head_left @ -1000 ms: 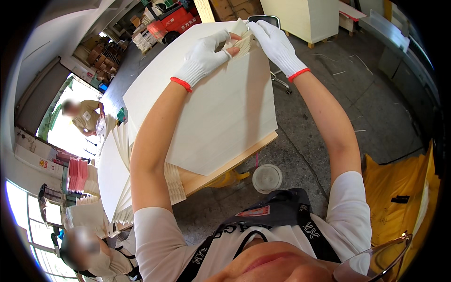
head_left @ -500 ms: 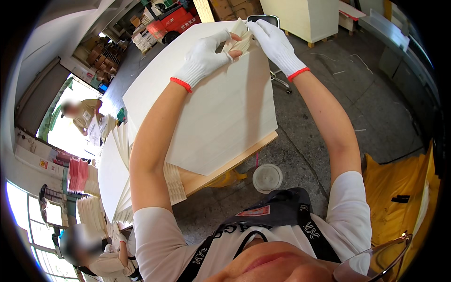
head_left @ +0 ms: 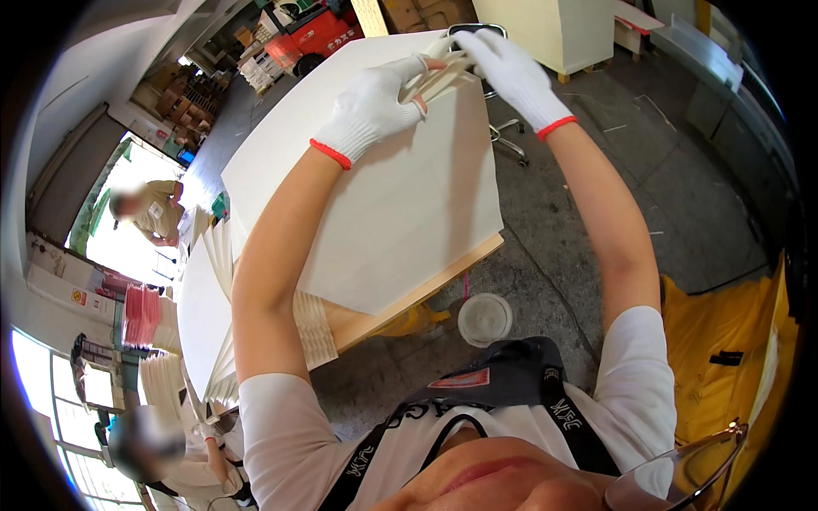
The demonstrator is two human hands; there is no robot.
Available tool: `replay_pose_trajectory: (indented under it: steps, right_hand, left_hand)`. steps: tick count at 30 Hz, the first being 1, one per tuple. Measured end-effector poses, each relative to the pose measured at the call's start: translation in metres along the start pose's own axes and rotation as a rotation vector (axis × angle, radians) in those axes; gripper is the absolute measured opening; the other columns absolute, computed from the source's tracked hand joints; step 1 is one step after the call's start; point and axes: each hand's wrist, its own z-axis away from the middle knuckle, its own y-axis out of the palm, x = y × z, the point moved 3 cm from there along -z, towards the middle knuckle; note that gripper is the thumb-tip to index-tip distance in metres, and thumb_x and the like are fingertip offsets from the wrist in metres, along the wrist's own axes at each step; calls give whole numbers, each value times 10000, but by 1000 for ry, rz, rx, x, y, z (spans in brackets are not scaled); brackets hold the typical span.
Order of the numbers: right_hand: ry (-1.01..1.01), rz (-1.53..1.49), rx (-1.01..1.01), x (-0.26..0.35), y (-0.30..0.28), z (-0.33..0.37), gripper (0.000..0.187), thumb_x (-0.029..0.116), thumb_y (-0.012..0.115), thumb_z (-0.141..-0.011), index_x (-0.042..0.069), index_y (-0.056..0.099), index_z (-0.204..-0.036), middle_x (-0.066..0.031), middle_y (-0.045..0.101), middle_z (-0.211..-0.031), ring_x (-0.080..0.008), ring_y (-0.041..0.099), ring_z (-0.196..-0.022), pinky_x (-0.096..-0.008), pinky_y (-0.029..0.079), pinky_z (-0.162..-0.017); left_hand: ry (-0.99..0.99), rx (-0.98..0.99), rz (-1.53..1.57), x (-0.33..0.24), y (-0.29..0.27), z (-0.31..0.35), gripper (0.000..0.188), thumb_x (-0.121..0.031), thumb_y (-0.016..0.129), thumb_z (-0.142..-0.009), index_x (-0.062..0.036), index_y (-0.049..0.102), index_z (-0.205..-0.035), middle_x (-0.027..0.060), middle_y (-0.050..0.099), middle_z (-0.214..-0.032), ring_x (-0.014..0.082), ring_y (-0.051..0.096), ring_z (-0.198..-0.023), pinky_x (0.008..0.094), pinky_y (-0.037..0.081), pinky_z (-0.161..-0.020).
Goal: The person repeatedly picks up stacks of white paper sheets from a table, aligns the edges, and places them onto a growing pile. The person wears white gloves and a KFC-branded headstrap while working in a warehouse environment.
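A stack of large white paper-like sheets (head_left: pixel 400 196) with angled corners lies in front of me on a wooden board (head_left: pixel 417 294). My left hand (head_left: pixel 371 106), in a white knitted glove with bare fingertips showing, is closed on the curled far edge of the upper sheets. Those lifted edges (head_left: pixel 441 78) are bent up and fanned into several layers between my hands. At the far right corner, my gloved right hand (head_left: pixel 507 72) reaches over the sheets with its fingers forward. Its fingertips are blurred, so I cannot tell whether they grip an edge.
A wheeled chair (head_left: pixel 509 140) stands beyond the far right corner. A round pale bucket (head_left: pixel 485 321) sits on the floor near the board. More fanned sheets (head_left: pixel 220 255) lie at left, where two people work. A red forklift (head_left: pixel 311 38) is behind; yellow sheeting (head_left: pixel 724 358) hangs at right.
My right hand has shifted a little to the right and its fingertips have moved along the corner. The left hand has moved slightly left, and the lifted sheet edges lie lower.
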Motion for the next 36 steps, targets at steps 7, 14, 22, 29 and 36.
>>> replay_pose_trajectory:
  steps: [7,14,22,29,36]
  right_hand:
    - [118,478,377,9,-9,10,699,745,393,-886,124,677,-1032,-100,691,-891,-265,675,-871,-391,503,-756]
    - [-87,576,377,11,-14,3,616,667,423,-922,111,668,-1020,-101,658,-818,-264,656,-806,-404,501,-697]
    - [-255,240,66,16,3,-10,526,515,401,-986,72,679,-1033,-152,649,-848,-293,643,-820,-396,500,-748]
    - [41,-137,57,-5,19,-6,576,525,399,-988,5,639,-1050,-158,661,-879,-341,628,-848,-405,468,-785]
    - [18,-106,0,5,15,3,582,533,383,-989,14,638,-1056,-187,661,-902,-363,627,-892,-418,468,-806]
  left_hand:
    - [-120,13,-186,0,-5,6,403,-302,596,-850,-265,620,-1251,130,704,-930,343,667,-855,441,520,-730]
    - [-170,106,-202,-3,-4,-16,388,-324,566,-879,-210,633,-1243,107,707,-941,330,668,-856,436,511,-735]
    - [-128,34,82,21,9,-12,414,-250,554,-913,-239,623,-1321,97,722,-1103,242,665,-1039,360,503,-863]
    - [-257,39,386,20,5,-4,383,-257,640,-904,-135,648,-1267,107,718,-1155,173,660,-1006,323,494,-867]
    - [-199,32,408,10,3,-1,415,-259,706,-877,-61,645,-1236,128,695,-1205,207,643,-1133,312,482,-929]
